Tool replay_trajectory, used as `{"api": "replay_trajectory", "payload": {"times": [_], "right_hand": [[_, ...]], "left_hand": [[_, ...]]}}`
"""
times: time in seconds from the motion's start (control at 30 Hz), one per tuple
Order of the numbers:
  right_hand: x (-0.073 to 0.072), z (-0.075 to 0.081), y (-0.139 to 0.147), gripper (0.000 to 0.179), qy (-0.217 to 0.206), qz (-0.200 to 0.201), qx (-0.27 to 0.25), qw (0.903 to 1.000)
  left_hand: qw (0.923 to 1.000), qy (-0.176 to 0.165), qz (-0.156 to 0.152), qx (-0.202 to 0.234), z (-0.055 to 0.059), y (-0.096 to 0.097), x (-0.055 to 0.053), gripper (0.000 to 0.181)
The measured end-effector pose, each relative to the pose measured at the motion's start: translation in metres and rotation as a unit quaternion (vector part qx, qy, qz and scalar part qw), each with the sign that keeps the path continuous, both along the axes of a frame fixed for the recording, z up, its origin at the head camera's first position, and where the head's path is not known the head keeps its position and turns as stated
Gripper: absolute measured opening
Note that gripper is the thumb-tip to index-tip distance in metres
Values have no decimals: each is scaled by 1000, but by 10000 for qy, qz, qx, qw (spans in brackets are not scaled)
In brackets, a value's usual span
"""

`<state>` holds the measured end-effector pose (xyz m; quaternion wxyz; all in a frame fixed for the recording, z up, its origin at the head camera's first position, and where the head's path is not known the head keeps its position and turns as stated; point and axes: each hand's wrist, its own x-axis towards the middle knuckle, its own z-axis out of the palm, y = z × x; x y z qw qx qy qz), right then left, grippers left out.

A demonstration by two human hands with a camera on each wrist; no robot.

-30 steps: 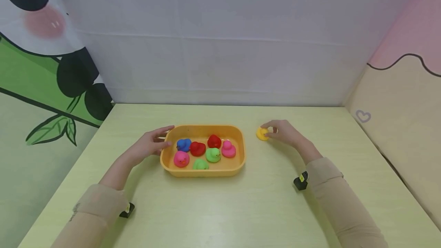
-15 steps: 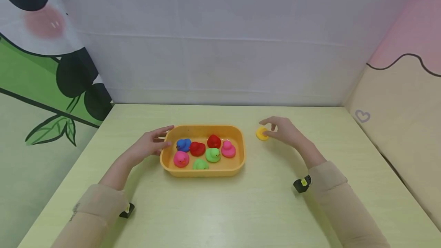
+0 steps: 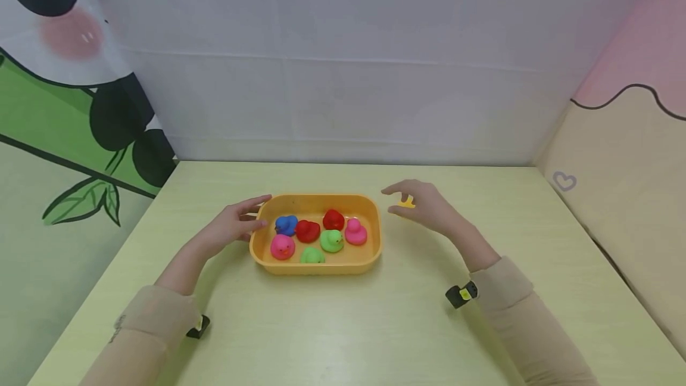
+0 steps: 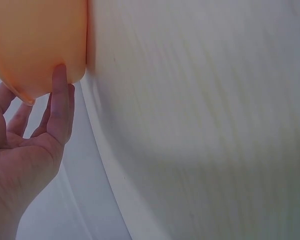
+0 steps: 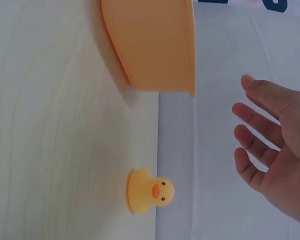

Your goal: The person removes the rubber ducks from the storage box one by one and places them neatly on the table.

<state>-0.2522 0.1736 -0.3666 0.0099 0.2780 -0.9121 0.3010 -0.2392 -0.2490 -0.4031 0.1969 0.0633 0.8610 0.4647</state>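
Judged as handling of duck (image 5: 150, 192): stood upright on table (image 3: 343, 326), at 3 o'clock from tray (image 3: 317, 269). Right hand (image 3: 429, 210) spread wide just beside it, holding nothing. Left hand (image 3: 230, 231) pressed straight-fingered against tray's 9 o'clock wall. Next called for closing squarely round duck.

Yellow duck (image 5: 150, 193) on table (image 5: 55, 125), orange tub (image 5: 155, 45), right hand (image 5: 277, 145) fingers spread

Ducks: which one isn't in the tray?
The yellow duck. It stands alone on the table, right of the orange tray, just under the open right hand. The blue, red, green and pink ducks all sit inside the tray.
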Motion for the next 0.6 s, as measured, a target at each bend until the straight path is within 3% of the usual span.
{"api": "replay_trajectory", "payload": {"times": [0.33,0.6], "right_hand": [[12,-2,-28,36,310,541,-475,9969],[15,-17,-51,36,-44,964,-621,9934]], "left_hand": [[10000,-4,-1,-6,-4,0,-2,66],[10000,9,24,2,-6,-1,-4,66]]}}
